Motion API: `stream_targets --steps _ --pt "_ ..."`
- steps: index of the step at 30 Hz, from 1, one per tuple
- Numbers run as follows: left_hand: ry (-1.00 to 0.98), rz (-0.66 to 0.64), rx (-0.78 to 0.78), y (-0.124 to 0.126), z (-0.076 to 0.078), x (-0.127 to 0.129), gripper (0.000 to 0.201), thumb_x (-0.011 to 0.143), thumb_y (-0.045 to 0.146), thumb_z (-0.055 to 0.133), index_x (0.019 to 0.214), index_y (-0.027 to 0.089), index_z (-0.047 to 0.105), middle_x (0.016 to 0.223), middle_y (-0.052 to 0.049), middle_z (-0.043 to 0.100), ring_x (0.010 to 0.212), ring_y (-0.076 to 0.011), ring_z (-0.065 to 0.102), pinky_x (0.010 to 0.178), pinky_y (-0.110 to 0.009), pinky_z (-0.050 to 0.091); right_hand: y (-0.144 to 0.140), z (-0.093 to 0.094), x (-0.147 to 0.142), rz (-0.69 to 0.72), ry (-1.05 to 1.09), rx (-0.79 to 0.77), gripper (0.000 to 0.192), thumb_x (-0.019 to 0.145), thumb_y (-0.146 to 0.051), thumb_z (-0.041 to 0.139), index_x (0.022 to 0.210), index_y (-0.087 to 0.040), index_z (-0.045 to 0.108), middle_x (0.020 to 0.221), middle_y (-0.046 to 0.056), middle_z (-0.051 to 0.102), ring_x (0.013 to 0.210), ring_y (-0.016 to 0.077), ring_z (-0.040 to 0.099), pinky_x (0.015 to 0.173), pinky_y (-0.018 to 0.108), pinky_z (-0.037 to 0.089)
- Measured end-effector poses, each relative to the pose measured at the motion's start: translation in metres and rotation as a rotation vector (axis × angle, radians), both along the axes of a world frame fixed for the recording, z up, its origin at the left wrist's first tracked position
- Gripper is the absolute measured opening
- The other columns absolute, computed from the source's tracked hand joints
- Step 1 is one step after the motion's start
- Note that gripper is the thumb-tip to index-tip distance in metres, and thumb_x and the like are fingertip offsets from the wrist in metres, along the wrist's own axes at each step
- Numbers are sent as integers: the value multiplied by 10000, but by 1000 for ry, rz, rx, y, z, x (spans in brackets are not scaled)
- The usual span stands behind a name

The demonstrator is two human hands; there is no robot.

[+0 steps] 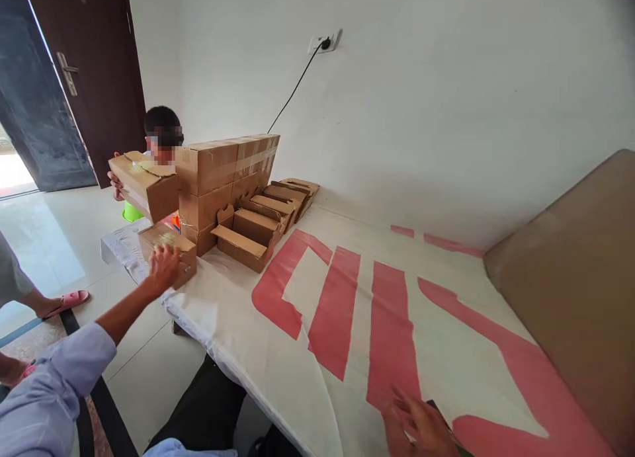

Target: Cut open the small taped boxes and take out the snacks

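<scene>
Small box (169, 249) lies at the table's (248, 325) near corner, just in front of the stack of boxes (223, 176). Left hand (163, 266) rests flat on its top, fingers spread, not clenched. Right hand (421, 427) lies on the table cover well away from the stack, fingers loose over a dark object; grip cannot be told. Beyond the stack, another person holds a carton (143, 184). Open cartons (258, 222) sit beside the stack.
</scene>
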State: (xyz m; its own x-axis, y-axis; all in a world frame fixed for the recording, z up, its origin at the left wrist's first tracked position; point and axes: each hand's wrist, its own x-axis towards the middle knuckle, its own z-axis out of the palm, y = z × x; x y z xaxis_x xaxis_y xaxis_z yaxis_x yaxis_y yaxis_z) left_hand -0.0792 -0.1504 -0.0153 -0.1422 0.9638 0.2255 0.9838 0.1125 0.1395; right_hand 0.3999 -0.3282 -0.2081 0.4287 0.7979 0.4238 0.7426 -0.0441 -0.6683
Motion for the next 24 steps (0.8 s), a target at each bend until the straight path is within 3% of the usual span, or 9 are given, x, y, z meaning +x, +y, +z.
stream_targets --steps 4,6,8,10,11,14,18,21,24 --pt "182 -314 -24 -73 -14 92 359 966 400 651 1228 158 692 1274 -216 650 1178 -411 585 944 -499 512 14 39 -29 48 74 74 570 927 -658 516 1134 -158 694 1142 176 718 965 333 701 914 506 567" --pt "148 -494 -14 -108 -11 128 439 947 444 689 1290 171 663 1276 -193 661 1167 -390 604 933 -492 539 16 57 -45 82 118 109 545 936 -641 547 1167 -171 697 1156 159 712 967 303 698 892 475 578" --pt "65 -704 0 -131 -4 148 440 948 451 692 1296 185 650 1325 -172 661 1140 -354 633 936 -479 562 15 70 -59 116 179 116 530 943 -630 566 1201 -186 698 1192 152 706 963 281 698 863 452 590" --pt "-43 -829 50 -135 3 150 369 973 386 652 1287 191 650 1382 -160 648 1150 -326 647 964 -464 570 10 77 -69 151 265 95 528 949 -625 578 1241 -201 694 1242 153 703 990 275 703 851 440 599" --pt "-96 -833 90 -130 6 147 339 981 335 624 1286 190 653 1402 -160 641 1173 -321 647 989 -464 566 7 78 -72 169 313 78 530 952 -622 583 1264 -207 691 1271 155 702 1024 278 706 861 438 601" --pt "-242 -704 177 -96 6 127 341 975 236 568 1293 175 673 1382 -169 655 1236 -337 635 1060 -493 532 -1 75 -76 198 457 33 567 950 -635 591 1330 -224 683 1358 158 698 1127 291 706 908 435 600" --pt "-503 -810 -10 -61 -14 110 316 970 249 552 1226 201 730 1278 -123 723 1182 -282 681 958 -389 576 -10 68 -81 215 626 -29 659 933 -685 593 1393 -219 666 1412 159 695 1198 303 700 957 431 600" --pt "-642 -796 -62 -67 -26 105 324 946 251 557 1206 199 743 1230 -112 730 1070 -242 697 778 -314 566 -12 66 -87 247 669 -48 698 937 -689 592 1452 -220 639 1442 151 682 1270 315 671 982 421 597" --pt "-713 -690 -48 -84 -28 98 306 943 287 580 1185 200 745 1095 -80 735 902 -201 675 757 -311 532 -10 62 -88 252 693 -36 702 928 -709 585 1414 -211 681 1449 143 684 1333 330 635 1064 441 559"
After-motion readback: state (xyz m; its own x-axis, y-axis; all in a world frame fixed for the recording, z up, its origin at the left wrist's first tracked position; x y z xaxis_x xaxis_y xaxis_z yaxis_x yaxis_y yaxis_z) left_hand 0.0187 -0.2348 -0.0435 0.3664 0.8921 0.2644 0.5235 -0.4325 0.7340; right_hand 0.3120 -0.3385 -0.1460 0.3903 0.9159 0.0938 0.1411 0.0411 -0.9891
